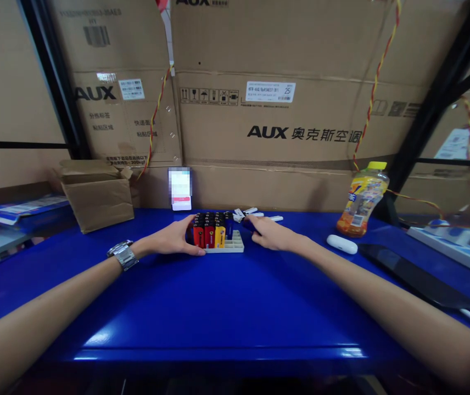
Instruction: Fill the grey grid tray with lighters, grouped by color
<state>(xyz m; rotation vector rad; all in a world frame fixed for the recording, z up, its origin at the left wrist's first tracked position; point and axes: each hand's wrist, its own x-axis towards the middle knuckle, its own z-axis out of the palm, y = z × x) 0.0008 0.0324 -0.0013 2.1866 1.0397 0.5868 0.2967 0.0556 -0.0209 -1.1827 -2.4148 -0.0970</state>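
A pale tray [235, 247] with square compartments stands on the blue table, and upright lighters [209, 235] in red, yellow and dark blue fill its left part. Its front right compartments show bare. My left hand [177, 236] grips the tray's left end, thumb at the front corner and fingers along the side. Just right of the tray, my right hand [270, 233] is closed with a dark lighter [249, 222] between its fingers, mostly hidden by them. Behind that hand several white lighters [253, 213] lie loose on the table.
A lit phone [180, 189] leans against large cardboard boxes [301, 49] at the back. An open small carton [97, 197] stands at left. On the right are a drink bottle [362, 200], a white earbud case [342, 244], a black flat object [416, 277] and a power strip [457, 252].
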